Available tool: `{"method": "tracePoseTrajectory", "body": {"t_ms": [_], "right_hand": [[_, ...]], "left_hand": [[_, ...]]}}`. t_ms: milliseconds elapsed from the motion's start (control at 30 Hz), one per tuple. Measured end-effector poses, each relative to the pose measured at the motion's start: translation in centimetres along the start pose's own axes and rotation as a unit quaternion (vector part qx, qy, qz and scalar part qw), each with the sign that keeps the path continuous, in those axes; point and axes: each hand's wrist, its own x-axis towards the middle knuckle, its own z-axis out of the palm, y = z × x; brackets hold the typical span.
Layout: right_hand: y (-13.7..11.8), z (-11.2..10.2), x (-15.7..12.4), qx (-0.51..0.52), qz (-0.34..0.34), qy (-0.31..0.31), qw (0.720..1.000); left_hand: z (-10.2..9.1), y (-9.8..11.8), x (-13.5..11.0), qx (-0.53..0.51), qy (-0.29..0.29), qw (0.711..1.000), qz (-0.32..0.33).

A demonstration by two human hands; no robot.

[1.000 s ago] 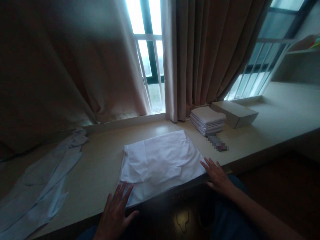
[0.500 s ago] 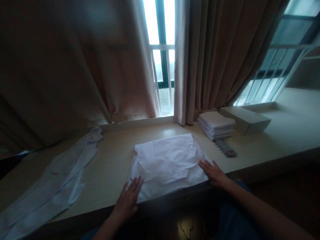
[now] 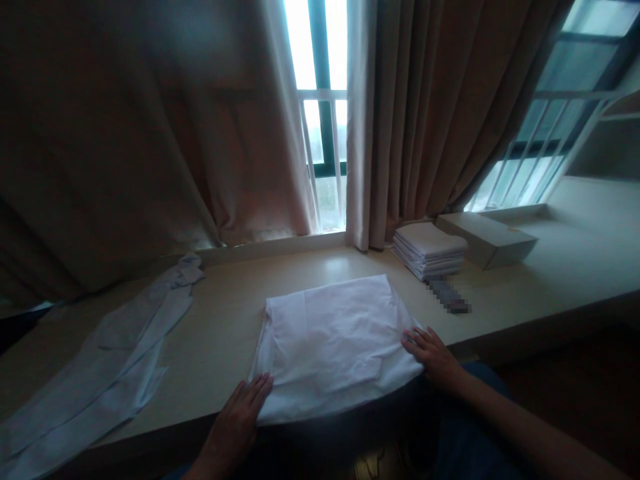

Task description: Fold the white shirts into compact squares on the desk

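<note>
A folded white cloth [image 3: 330, 347] lies flat and slightly wrinkled on a pale ledge [image 3: 220, 327], its near side reaching past the front edge. At its near left corner is my left hand [image 3: 243, 410], fingers closed together over the cloth, thumb hidden. On the right side my right hand [image 3: 433, 357] bends its fingers over the cloth's edge; that thumb is out of sight too. Both hands hold the cloth by its sides.
Another long white cloth [image 3: 115, 360] sprawls loosely on the left. A stack of folded white cloths [image 3: 427, 250], a pale box [image 3: 493, 240] and a blurred-out small item [image 3: 449, 295] sit at right. Brown curtains [image 3: 425, 113] hang behind, partly covering barred windows.
The folded cloth has slid a little toward me, its near edge now further over the ledge. My left hand moved down and left; my right hand moved slightly down and right.
</note>
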Motion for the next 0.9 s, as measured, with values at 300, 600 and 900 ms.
{"method": "tracePoseTrajectory", "body": {"t_ms": [300, 600, 900], "right_hand": [[-0.2, -1.7, 0.4, 0.07, 0.011, -0.041, 0.997], [1.9, -6.8, 5.8, 0.14, 0.066, -0.178, 0.972], [6.6, -11.1, 17.0, 0.299, 0.157, -0.372, 0.865]], "left_hand": [[-0.3, -1.8, 0.9, -0.037, -0.003, 0.998, 0.045], [-5.4, -3.7, 6.7, -0.209, -0.164, 0.96, -0.093], [-7.8, -9.1, 16.3, -0.395, -0.276, 0.87, -0.105]]}}
